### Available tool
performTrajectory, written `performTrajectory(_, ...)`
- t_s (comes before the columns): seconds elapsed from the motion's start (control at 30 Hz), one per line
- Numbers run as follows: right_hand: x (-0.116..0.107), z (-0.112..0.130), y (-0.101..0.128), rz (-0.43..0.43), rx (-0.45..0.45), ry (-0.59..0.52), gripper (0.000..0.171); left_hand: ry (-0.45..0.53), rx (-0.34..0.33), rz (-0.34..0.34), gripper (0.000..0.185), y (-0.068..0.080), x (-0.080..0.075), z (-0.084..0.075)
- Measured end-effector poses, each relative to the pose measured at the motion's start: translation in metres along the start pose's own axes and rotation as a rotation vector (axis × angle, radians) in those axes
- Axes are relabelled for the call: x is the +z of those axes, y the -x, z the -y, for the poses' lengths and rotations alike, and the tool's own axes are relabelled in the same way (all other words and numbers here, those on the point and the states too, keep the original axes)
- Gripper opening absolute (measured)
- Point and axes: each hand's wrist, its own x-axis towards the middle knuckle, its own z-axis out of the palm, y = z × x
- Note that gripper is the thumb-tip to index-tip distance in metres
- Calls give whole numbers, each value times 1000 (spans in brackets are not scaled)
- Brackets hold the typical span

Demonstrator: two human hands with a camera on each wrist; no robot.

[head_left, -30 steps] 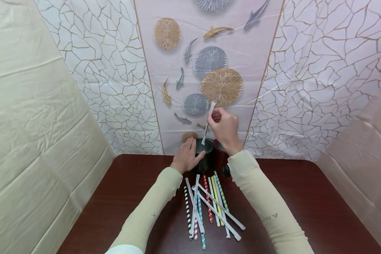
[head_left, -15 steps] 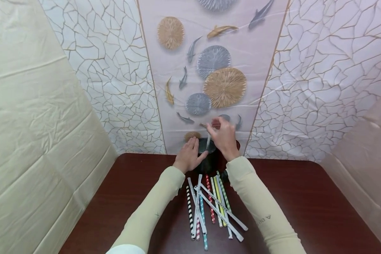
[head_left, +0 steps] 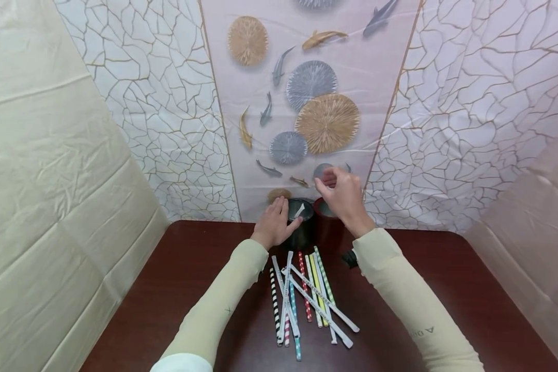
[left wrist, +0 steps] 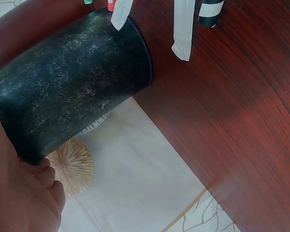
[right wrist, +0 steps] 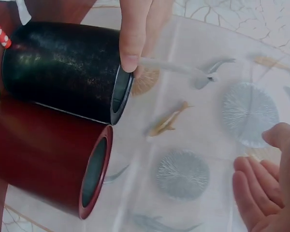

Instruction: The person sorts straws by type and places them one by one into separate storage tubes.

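A black cylindrical cup [head_left: 303,236] stands near the table's back edge. My left hand [head_left: 273,223] holds it at the rim, the thumb [right wrist: 130,62] at the mouth and the fingers along the far side. Out of the cup leans a white paper-wrapped straw [right wrist: 176,66]; its lower part is hidden inside. My right hand [head_left: 345,196] hovers above and right of the cup, fingers loosely bent and holding nothing. Just below that hand is a dark red cup [right wrist: 48,154], right beside the black one; in the right wrist view its mouth shows no straw.
In front of the cups several straws lie on the dark red-brown table [head_left: 144,299]. They include white wrapped straws [head_left: 323,310], a black-striped straw [head_left: 275,305], a red dotted straw [head_left: 304,284] and a yellow straw [head_left: 317,289]. A patterned cloth [head_left: 269,77] hangs behind the table.
My right hand lowered the wrapped straw into the black cup, let go and drew back to the right. My left hand has stayed at the cup.
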Motion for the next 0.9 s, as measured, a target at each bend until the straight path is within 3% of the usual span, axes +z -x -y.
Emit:
performTrajectory(0.5,-37,22,39,301,-16,92,27,4,-6,1,89,0,0,0)
performTrajectory(0.9,-30,16,91,627,38,109,28,4,5,-13,88,1,1,-1)
